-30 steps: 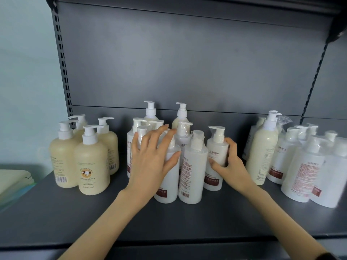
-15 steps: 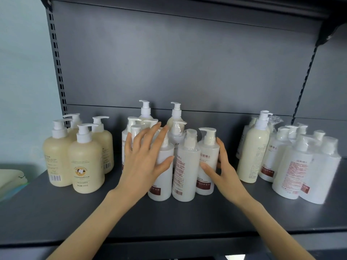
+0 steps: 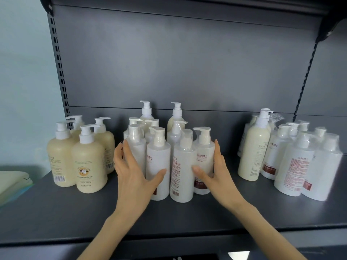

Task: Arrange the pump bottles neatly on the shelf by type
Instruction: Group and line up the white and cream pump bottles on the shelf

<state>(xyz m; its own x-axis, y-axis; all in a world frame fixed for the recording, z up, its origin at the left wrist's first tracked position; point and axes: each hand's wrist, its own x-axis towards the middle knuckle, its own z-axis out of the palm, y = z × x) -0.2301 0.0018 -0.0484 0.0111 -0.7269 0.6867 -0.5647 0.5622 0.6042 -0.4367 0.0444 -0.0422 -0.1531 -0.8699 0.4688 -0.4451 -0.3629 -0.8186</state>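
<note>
Several tall white pump bottles point(image 3: 181, 166) stand bunched in the middle of the grey shelf point(image 3: 56, 209). My left hand point(image 3: 133, 177) lies flat with straight fingers against the left side of the bunch, its thumb touching a front bottle point(image 3: 158, 158). My right hand point(image 3: 216, 175) presses with straight fingers on the right side, against the white bottle with a brown label point(image 3: 203, 156). Two cream bottles point(image 3: 175, 119) stand behind the bunch. Several squat cream pump bottles point(image 3: 88, 162) stand at the left.
At the right stand a tall cream bottle point(image 3: 253, 152) and several white bottles in plastic wrap point(image 3: 298, 166). The shelf's back panel point(image 3: 187, 62) rises behind. A pale folded thing point(image 3: 13, 181) lies beyond the left end. Bare shelf lies in front of the bottles.
My left hand slid down from the bottle tops to the bunch's left side. My right hand shifted to cup the right side. The white bottles now stand closer together.
</note>
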